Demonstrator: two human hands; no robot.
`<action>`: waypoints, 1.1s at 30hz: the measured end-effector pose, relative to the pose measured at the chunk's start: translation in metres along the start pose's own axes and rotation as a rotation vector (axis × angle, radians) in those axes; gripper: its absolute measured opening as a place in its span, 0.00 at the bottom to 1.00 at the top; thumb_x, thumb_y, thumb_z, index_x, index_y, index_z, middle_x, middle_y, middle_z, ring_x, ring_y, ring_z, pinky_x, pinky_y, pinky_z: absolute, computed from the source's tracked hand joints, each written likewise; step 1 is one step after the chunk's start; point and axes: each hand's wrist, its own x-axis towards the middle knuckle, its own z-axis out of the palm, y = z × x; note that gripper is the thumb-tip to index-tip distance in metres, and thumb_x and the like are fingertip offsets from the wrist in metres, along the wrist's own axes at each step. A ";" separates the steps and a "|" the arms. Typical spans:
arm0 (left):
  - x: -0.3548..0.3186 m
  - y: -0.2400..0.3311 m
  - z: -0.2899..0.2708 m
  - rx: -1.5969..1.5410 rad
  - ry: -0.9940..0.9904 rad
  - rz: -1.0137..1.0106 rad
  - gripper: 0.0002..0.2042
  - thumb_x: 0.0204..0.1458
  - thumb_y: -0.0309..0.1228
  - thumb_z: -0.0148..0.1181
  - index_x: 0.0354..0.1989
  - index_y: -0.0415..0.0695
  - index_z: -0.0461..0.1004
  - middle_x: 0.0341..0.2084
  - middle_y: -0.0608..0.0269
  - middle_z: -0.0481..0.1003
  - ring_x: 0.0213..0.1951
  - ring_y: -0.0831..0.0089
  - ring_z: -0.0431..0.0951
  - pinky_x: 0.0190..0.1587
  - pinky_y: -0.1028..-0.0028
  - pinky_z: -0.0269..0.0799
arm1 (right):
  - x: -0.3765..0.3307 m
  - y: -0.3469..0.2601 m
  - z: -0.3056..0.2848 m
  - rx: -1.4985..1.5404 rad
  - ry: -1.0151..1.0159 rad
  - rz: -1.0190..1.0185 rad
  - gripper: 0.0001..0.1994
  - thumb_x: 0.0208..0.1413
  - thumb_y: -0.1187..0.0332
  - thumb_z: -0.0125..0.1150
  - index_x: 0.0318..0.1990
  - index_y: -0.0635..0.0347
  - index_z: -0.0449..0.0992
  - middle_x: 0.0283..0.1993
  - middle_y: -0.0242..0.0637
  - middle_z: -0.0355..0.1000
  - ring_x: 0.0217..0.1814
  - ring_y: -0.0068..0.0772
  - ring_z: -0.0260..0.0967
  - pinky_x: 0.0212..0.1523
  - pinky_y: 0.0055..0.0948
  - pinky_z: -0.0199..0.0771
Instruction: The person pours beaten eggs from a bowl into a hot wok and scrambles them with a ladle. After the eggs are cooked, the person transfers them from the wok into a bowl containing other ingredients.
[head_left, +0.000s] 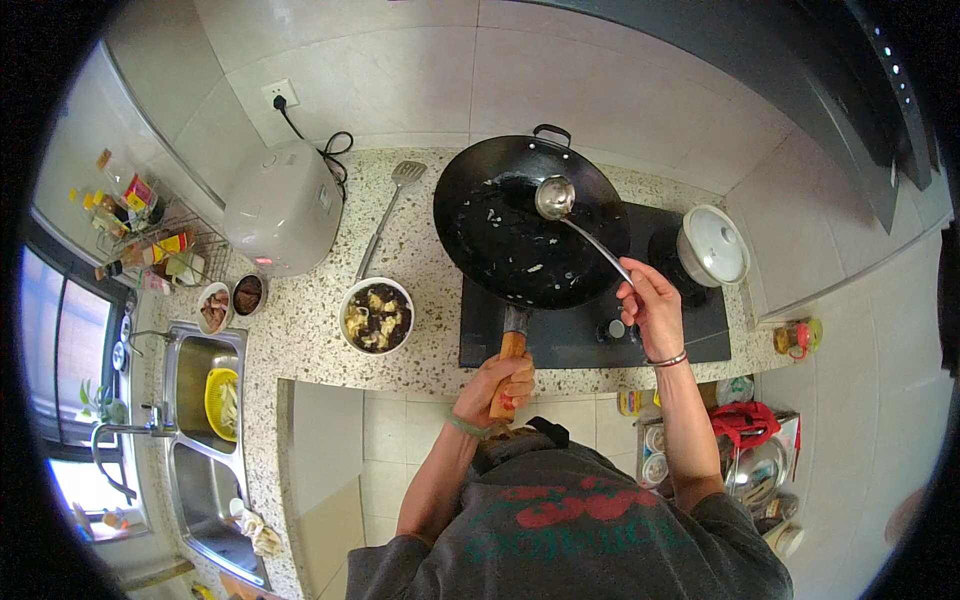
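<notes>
My left hand (492,388) is wrapped round the wooden handle (512,348) of a large black wok (490,255). The wok sits over the left part of the black cooktop, and small pale food scraps cling to its inside. In my right hand (653,305) is the long handle of a metal ladle (556,198), pinched between the fingers. The ladle's bowl is over the wok's upper right part; whether it touches the wok I cannot tell. Left of the wok stands a white bowl (347,340) of dark food with yellow, egg-like pieces.
A slotted spatula (383,215) lies beside a rice cooker (285,205). Right of the wok, a lidded white pot (713,246) stands on the cooktop (690,345). Two small bowls, a bottle rack (175,255) and a double sink (190,430) with a yellow colander (214,390) are at left.
</notes>
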 end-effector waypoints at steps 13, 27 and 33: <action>0.030 -0.007 -0.020 0.013 0.038 -0.042 0.05 0.57 0.29 0.52 0.39 0.45 0.65 0.19 0.77 0.56 0.16 0.87 0.56 0.18 0.82 0.54 | 0.033 0.026 -0.007 -0.780 -0.040 -0.304 0.11 0.64 0.69 0.49 0.48 0.64 0.74 0.31 0.37 0.73 0.27 0.22 0.70 0.27 0.22 0.70; 0.027 -0.001 -0.014 0.047 0.134 -0.065 0.06 0.57 0.29 0.54 0.37 0.46 0.64 0.17 0.76 0.56 0.15 0.86 0.57 0.16 0.82 0.54 | 0.030 0.033 0.027 -1.352 -0.365 -0.775 0.03 0.54 0.74 0.56 0.36 0.62 0.73 0.31 0.43 0.72 0.33 0.44 0.72 0.34 0.37 0.74; 0.029 0.003 -0.023 -0.053 0.070 -0.134 0.12 0.57 0.38 0.57 0.43 0.45 0.65 0.24 0.69 0.63 0.21 0.81 0.65 0.23 0.78 0.64 | 0.027 0.023 0.049 -1.104 -0.340 -0.552 0.06 0.57 0.74 0.52 0.38 0.65 0.74 0.28 0.42 0.72 0.28 0.38 0.72 0.30 0.31 0.73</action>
